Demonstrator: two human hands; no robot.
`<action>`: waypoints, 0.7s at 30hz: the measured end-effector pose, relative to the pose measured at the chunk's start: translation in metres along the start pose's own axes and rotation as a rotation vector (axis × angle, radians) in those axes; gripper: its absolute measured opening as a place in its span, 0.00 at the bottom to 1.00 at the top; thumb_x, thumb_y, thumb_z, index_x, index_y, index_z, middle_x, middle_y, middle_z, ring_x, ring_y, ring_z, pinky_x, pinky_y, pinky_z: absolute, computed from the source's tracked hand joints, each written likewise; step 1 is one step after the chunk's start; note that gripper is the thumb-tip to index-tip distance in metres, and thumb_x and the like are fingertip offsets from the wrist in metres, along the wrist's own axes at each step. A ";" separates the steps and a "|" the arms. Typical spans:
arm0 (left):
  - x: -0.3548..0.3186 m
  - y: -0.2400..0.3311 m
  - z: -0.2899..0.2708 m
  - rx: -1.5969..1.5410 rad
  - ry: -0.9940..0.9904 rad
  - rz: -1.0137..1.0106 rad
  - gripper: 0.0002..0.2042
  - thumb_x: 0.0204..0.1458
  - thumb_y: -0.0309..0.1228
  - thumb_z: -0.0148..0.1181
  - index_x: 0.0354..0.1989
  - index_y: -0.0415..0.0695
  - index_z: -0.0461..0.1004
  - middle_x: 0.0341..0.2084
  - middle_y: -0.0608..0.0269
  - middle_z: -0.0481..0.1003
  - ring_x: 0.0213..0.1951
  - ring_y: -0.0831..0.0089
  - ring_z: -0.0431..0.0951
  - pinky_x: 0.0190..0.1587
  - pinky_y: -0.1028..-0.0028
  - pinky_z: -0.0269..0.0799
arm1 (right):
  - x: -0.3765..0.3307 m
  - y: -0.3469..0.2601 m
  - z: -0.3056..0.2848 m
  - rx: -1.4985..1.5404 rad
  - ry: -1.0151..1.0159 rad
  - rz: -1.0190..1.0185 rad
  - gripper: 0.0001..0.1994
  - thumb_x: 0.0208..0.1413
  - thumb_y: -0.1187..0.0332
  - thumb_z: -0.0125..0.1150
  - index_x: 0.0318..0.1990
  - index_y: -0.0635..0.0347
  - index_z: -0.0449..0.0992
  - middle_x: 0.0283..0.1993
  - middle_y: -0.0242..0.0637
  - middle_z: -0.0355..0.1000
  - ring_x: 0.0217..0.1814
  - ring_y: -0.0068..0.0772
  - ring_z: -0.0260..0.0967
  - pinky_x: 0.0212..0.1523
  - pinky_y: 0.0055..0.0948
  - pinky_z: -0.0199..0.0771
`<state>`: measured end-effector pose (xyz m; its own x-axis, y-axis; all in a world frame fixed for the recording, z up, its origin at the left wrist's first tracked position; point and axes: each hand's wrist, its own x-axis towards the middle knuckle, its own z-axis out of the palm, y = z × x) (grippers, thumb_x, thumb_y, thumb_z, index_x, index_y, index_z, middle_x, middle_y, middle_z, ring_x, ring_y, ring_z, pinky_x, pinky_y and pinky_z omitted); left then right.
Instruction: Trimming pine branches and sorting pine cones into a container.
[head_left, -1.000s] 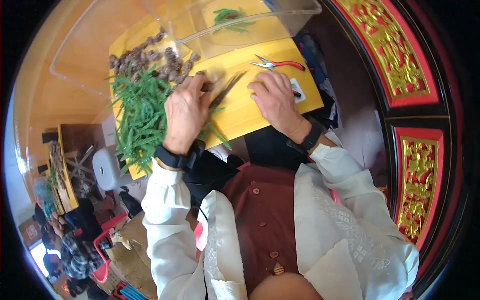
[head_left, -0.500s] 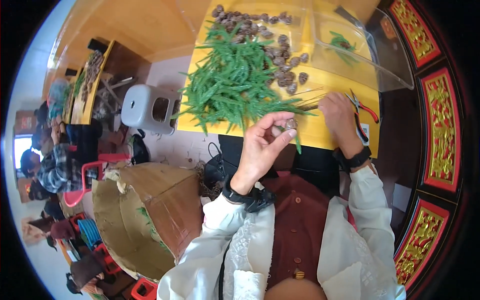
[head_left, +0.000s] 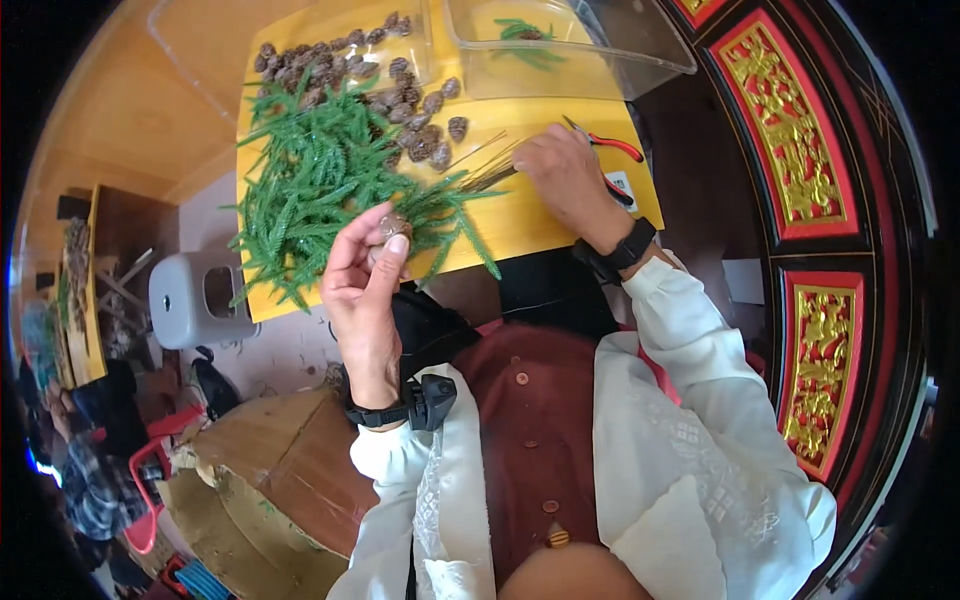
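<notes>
My left hand (head_left: pixel 364 300) is closed on a brown pine cone (head_left: pixel 394 226), pinching it between thumb and fingers at the table's near edge. Beside it lies a heap of green artificial pine sprigs (head_left: pixel 315 185), some reaching past my fingers. My right hand (head_left: pixel 572 182) is closed at the ends of thin brown wires (head_left: pixel 488 176), which run leftward to the sprigs; its fingertips are partly hidden. Behind the heap, several loose pine cones (head_left: pixel 422 142) lie scattered. Pliers (head_left: pixel 617 147) with red and black handles rest just right of my right hand.
A clear plastic bin (head_left: pixel 570 72) with a green sprig piece stands at the far right of the yellow table (head_left: pixel 590 112). Left of the table is a grey stool (head_left: pixel 185 308), with an open cardboard box (head_left: pixel 265 470) nearer. Carved gold panels (head_left: pixel 785 130) line the right side.
The whole view has swung, shifting the table leftward. My left hand still grips the pine cone, now over the sprigs' near edge. My right hand stays at the wire ends.
</notes>
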<state>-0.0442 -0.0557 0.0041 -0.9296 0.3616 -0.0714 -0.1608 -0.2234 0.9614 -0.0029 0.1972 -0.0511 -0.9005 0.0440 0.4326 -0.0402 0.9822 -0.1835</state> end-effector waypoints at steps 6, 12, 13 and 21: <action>-0.001 -0.006 0.003 0.003 -0.030 -0.053 0.16 0.52 0.26 0.60 0.50 0.39 0.72 0.31 0.72 0.72 0.28 0.86 0.67 0.29 0.86 0.60 | -0.005 0.003 0.006 0.017 -0.011 -0.025 0.04 0.48 0.70 0.53 0.27 0.57 0.75 0.30 0.33 0.69 0.37 0.37 0.66 0.41 0.35 0.64; 0.000 -0.009 0.005 0.003 -0.041 -0.084 0.16 0.50 0.25 0.62 0.49 0.39 0.72 0.32 0.72 0.73 0.29 0.84 0.68 0.30 0.85 0.63 | 0.000 0.007 0.017 0.010 -0.052 -0.045 0.06 0.48 0.70 0.53 0.26 0.59 0.75 0.29 0.34 0.69 0.36 0.37 0.65 0.40 0.35 0.65; 0.000 -0.010 0.005 -0.004 -0.040 -0.083 0.16 0.50 0.25 0.62 0.49 0.39 0.72 0.32 0.72 0.73 0.29 0.84 0.68 0.30 0.85 0.63 | 0.001 0.007 0.017 0.008 -0.050 -0.042 0.06 0.48 0.70 0.53 0.26 0.59 0.75 0.29 0.34 0.69 0.36 0.37 0.65 0.40 0.35 0.65; 0.000 -0.012 0.006 -0.010 -0.039 -0.098 0.16 0.51 0.25 0.61 0.49 0.39 0.73 0.29 0.73 0.71 0.27 0.84 0.67 0.30 0.85 0.63 | 0.003 0.006 0.010 0.115 -0.029 0.049 0.07 0.49 0.70 0.53 0.25 0.58 0.76 0.27 0.34 0.72 0.36 0.37 0.65 0.40 0.36 0.65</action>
<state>-0.0404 -0.0472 -0.0055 -0.8956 0.4173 -0.1541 -0.2537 -0.1944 0.9476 -0.0102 0.2018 -0.0598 -0.9148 0.0841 0.3950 -0.0438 0.9516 -0.3041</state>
